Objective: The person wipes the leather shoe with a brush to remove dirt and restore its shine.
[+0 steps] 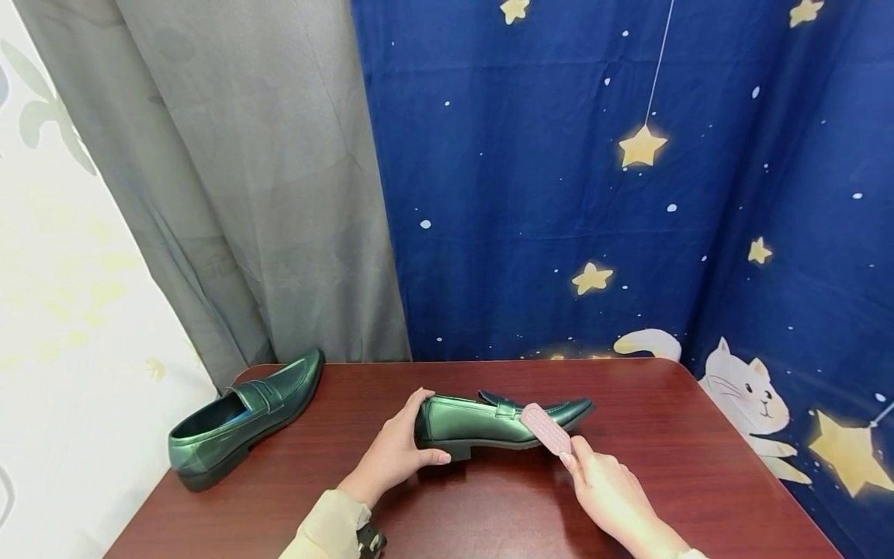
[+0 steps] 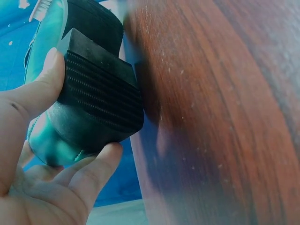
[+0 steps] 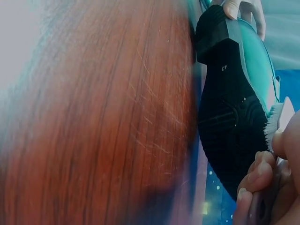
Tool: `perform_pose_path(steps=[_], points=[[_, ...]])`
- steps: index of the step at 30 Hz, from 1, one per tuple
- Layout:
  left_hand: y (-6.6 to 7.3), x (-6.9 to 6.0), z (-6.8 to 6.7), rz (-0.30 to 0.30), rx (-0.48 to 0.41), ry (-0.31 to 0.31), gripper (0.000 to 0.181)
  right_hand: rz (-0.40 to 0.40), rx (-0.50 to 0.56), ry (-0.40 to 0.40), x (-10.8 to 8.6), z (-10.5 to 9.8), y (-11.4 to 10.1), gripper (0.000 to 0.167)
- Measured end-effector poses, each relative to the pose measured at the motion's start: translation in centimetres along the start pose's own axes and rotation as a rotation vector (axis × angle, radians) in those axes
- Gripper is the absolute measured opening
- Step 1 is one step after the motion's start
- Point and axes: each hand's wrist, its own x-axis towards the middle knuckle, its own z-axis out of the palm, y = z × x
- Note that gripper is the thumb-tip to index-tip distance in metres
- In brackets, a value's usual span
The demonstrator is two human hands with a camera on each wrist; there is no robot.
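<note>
A green loafer is held by its heel in the left hand, toe pointing right. In the left wrist view the thumb and fingers of the left hand grip around the black heel block. The right hand grips a pink brush by its handle, its head at the loafer's side near the front. The right wrist view shows the brush's white bristles against the green upper, beside the dark sole, with the right hand around the handle.
A second green loafer stands at the left of the reddish-brown table, toe toward the back. Behind the table hang a grey curtain and a blue curtain with stars. A pale patterned surface is on the left.
</note>
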Motion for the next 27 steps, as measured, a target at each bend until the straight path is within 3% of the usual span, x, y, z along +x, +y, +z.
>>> perform_pose_path(steps=[12,18,27], points=[[0.1,-0.1,0.0,0.007,0.001,0.002,0.098,0.043,-0.008,-0.006,0.0,-0.9,1.2,0.019],[0.1,-0.1,0.1,0.001,-0.006,-0.005,0.097,0.074,0.052,-0.029,-0.2,-1.1,1.8,0.017],[0.1,-0.1,0.0,0.002,0.003,-0.008,0.098,0.096,0.094,0.028,-0.4,-1.5,2.4,0.014]])
